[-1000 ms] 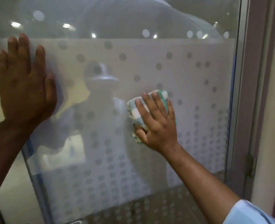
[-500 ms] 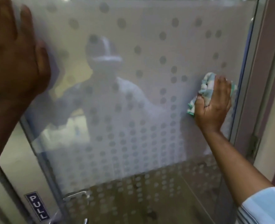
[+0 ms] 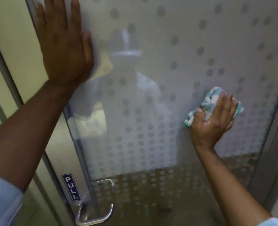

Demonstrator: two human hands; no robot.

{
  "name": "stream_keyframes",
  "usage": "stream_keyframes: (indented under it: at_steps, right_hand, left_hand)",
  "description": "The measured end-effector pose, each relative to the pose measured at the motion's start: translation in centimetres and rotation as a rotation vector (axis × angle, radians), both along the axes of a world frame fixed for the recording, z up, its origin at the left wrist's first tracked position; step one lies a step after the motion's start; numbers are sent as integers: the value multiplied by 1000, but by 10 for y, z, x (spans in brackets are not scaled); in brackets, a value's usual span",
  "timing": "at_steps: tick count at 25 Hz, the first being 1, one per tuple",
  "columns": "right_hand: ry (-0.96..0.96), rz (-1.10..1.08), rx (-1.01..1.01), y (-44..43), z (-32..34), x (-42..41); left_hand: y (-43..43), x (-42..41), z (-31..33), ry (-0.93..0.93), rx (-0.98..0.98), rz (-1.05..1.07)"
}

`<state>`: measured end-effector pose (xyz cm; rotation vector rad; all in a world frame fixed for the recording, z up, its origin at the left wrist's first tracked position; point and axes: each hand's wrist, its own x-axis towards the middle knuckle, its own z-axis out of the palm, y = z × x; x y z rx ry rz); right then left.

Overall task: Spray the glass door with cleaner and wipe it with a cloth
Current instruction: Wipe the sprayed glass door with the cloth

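Note:
The glass door (image 3: 175,66) fills the view, frosted white with rows of grey dots and a clear band at the bottom. My right hand (image 3: 214,118) presses a crumpled white and teal cloth (image 3: 210,101) flat against the glass near the door's right edge. My left hand (image 3: 64,44) lies flat on the glass at the upper left, fingers spread, holding nothing. No spray bottle is in view.
A metal lever handle (image 3: 94,216) sits at the door's lower left, beneath a blue PULL sign (image 3: 71,187). A metal frame (image 3: 275,128) runs down the right side. A cream wall (image 3: 9,30) lies to the left. My reflection shows faintly in the glass.
My right hand slid the cloth from the middle of the glass to the right edge, then slightly lower. The view tilted down, bringing the handle and PULL sign into sight. My left hand stayed planted.

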<state>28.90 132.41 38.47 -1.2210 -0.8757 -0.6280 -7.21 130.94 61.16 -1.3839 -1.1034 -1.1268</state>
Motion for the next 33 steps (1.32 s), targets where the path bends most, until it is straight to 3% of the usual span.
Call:
stream_keyframes:
  at_steps: [11, 17, 24, 29, 33]
  right_hand:
    - [-262, 59, -68, -22, 60, -173]
    - [-615, 118, -71, -30, 63, -226]
    - [-1000, 159, -4, -28, 15, -214]
    - [-948, 30, 3, -23, 15, -152]
    - [-758, 8, -1, -16, 87, -131]
  left_hand:
    - [0, 1, 3, 58, 42, -16]
    - [0, 0, 2, 34, 2, -48]
    - [1, -2, 2, 32, 29, -68]
    - [0, -2, 1, 33, 57, -50]
    - [0, 1, 2, 23, 48, -52]
